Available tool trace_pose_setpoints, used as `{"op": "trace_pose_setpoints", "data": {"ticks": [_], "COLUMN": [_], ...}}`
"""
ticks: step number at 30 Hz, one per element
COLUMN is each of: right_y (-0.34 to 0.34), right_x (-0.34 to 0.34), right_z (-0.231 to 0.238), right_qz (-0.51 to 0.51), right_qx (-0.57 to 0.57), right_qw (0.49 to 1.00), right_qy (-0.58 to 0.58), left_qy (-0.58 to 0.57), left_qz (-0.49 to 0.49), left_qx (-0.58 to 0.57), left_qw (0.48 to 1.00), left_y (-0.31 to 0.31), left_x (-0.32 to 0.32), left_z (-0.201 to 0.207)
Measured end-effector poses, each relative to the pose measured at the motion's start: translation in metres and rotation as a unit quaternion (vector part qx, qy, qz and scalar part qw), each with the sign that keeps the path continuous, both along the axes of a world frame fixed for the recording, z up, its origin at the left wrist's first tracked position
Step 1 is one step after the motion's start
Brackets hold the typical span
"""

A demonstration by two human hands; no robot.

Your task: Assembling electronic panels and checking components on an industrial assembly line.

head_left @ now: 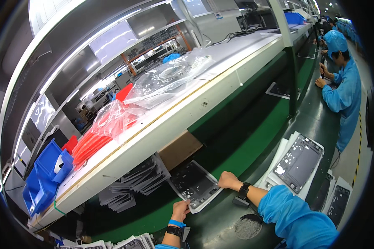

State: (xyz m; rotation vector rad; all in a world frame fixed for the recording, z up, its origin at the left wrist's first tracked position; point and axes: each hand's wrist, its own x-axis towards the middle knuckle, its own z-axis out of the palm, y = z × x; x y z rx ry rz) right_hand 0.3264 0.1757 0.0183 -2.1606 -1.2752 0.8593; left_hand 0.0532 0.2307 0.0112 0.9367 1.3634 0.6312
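A dark tablet-shaped housing (194, 181), dotted with small pale patches and edged by a white tray, lies tilted across the near edge of the green conveyor belt. My left hand (180, 211) pinches its near corner. At its right edge my right hand (229, 181) is closed on the rim, the fingertips partly hidden. Both wrists wear black straps with small boxes, and a blue band circles the left one. To the right of my right arm, a similar housing (299, 162) rests on top of stacked white trays (271, 174).
Under the white shelf (174, 110) stand many thin trays (139, 178) and a cardboard box (179, 150). Red sleeves (108, 124) in clear plastic and blue bins (45, 174) sit on the shelf. A round dish of tiny pieces (248, 226) is nearby. A co-worker (340, 83) sits farther along.
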Motion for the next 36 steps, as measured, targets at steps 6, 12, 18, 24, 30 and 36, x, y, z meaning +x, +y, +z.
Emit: {"op": "trace_pose_setpoints", "data": {"ticks": [6,12,18,24,30,36], "right_y": [-0.089,-0.321,-0.444,-0.454,-0.455,-0.392], "right_x": [-0.03,-0.058,-0.083,-0.06,-0.022,-0.014], "right_z": [0.066,0.066,-0.024,-0.087,-0.092,0.003], "right_qz": [0.071,0.115,-0.25,-0.352,-0.406,-0.23], "right_qx": [0.28,0.321,0.245,0.318,0.424,0.666], "right_qw": [0.956,0.914,0.851,0.765,0.798,0.707], "right_qy": [0.043,0.218,0.391,0.436,0.133,0.054], "left_qy": [-0.147,-0.136,-0.145,-0.08,0.147,0.228], "left_qz": [0.076,0.108,0.231,0.063,-0.073,-0.274], "left_qx": [0.081,0.128,-0.169,0.012,0.088,0.405], "left_qw": [0.983,0.976,0.947,0.995,0.983,0.842], "left_y": [-0.065,-0.268,-0.355,-0.414,-0.398,-0.317], "left_x": [-0.047,-0.126,-0.155,-0.122,-0.141,-0.129], "left_z": [0.024,0.052,0.005,0.001,0.021,0.032]}}
